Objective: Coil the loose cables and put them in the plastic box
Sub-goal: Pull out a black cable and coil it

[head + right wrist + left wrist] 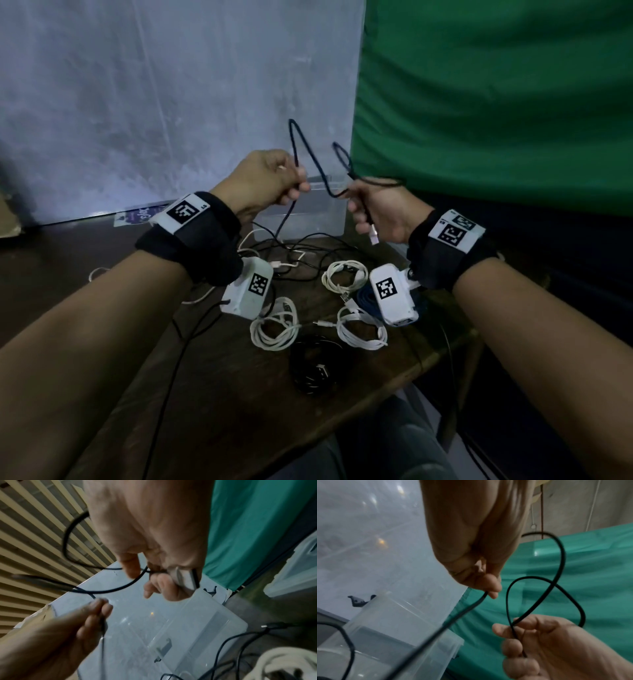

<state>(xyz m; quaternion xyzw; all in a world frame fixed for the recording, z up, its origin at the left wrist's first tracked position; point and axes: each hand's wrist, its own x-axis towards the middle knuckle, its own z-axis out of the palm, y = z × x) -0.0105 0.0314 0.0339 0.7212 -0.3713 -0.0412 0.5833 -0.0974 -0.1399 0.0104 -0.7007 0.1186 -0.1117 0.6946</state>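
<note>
Centre of head view: both hands raised above the wooden table. Left hand pinches the black cable between thumb and fingertips; cable arcs up, drops, then loops at the right hand, which grips it in curled fingers, its USB plug poking out below. Clear plastic box sits just behind the hands. Lower centre: coiled white cables, one black coil, loose black leads near the box
</note>
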